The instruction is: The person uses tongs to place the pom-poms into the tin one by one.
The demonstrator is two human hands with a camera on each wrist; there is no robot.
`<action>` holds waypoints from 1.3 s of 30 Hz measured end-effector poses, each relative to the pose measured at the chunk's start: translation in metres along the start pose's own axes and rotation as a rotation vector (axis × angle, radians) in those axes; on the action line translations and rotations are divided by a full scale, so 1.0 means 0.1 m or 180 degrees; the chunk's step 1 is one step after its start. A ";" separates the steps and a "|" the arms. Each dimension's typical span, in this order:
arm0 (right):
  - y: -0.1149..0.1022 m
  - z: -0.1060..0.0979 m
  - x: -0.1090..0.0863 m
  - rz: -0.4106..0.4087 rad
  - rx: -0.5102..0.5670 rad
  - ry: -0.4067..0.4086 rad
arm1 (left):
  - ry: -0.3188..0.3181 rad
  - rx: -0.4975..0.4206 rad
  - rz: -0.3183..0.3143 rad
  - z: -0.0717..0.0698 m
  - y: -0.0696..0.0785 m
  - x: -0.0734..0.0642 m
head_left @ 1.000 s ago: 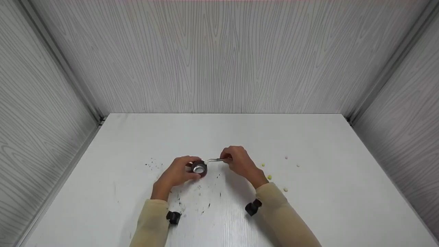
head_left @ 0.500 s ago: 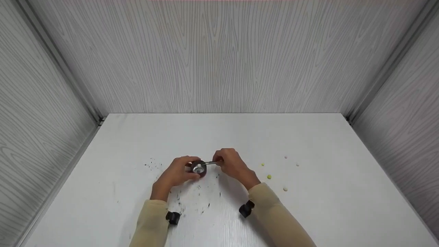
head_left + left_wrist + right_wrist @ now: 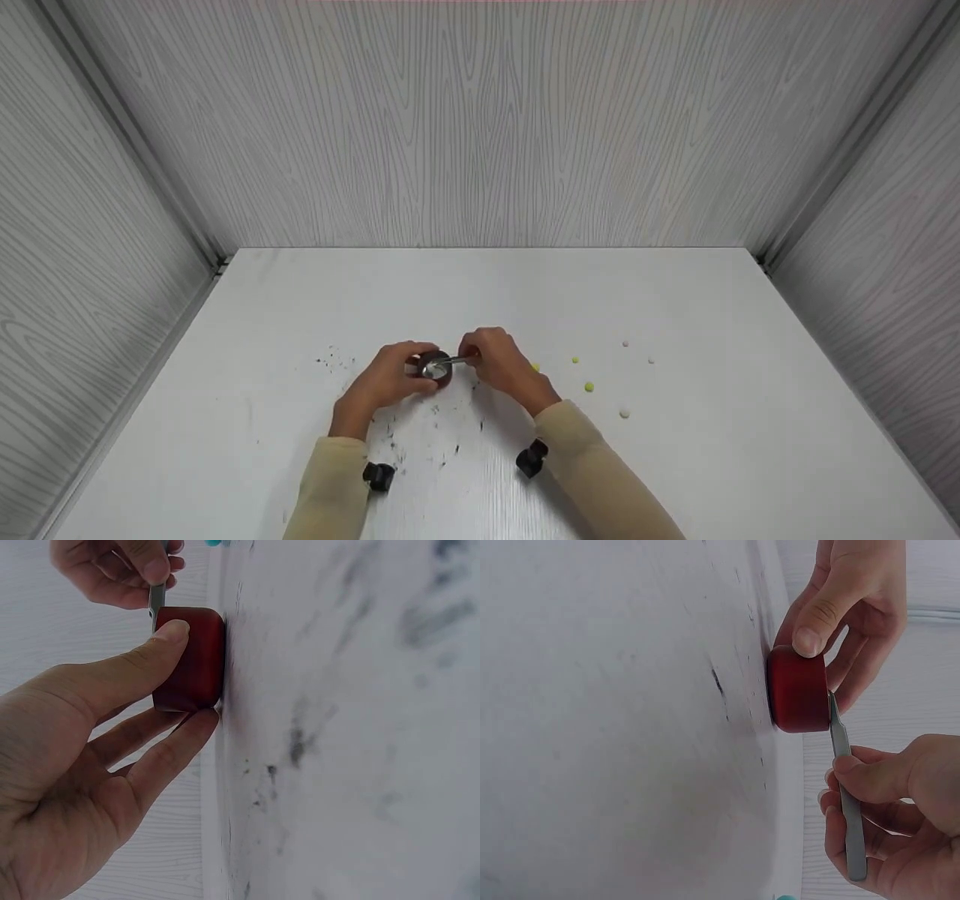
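My left hand [image 3: 386, 375] holds a small round red container [image 3: 799, 694] by its sides, thumb opposite the fingers. It stands upright on the white table, and its inside looks silvery in the head view. My right hand [image 3: 504, 365] pinches metal tweezers [image 3: 849, 802] between thumb and fingers. The tweezers' tips reach the container's open top. In the left wrist view, the red container [image 3: 196, 660] hides part of the left fingers. Whether anything sits between the tips cannot be made out.
Small yellow-green balls [image 3: 589, 387] and pale balls [image 3: 624, 413] lie scattered to the right of my right arm. Dark smudges mark the white table [image 3: 675, 465] around the left hand. Grey wood-grain panels [image 3: 480, 127] wall in the back and sides.
My right hand has moved left and slightly down, bringing the tweezers' tips from beside the container's rim to over its opening. A yellow-green ball shows behind the right wrist. The left hand stays put.
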State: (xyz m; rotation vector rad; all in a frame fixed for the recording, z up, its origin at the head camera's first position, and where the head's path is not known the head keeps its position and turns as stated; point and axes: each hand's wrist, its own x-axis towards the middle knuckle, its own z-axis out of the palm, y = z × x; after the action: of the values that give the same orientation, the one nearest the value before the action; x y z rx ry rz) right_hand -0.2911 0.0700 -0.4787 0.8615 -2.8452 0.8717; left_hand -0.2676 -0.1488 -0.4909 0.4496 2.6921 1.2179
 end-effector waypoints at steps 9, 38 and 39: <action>0.00 0.00 0.00 0.0063 -0.0007 -0.0004 | 0.0009 0.0046 -0.0030 0.00 0.02 0.00; 0.53 -0.80 -0.58 0.0389 0.0311 0.0422 | -0.0005 -0.0096 -0.0103 0.01 0.00 0.01; 0.55 -0.83 -0.60 0.0410 0.0297 0.0437 | -0.0006 -0.0097 -0.0104 0.01 -0.01 0.01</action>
State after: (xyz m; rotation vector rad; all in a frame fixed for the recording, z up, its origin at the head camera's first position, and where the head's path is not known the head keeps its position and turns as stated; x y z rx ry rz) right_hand -0.2789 0.1817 -0.4485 0.6053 -2.7848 1.0423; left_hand -0.2682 -0.1484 -0.4925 0.4009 2.6645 1.2473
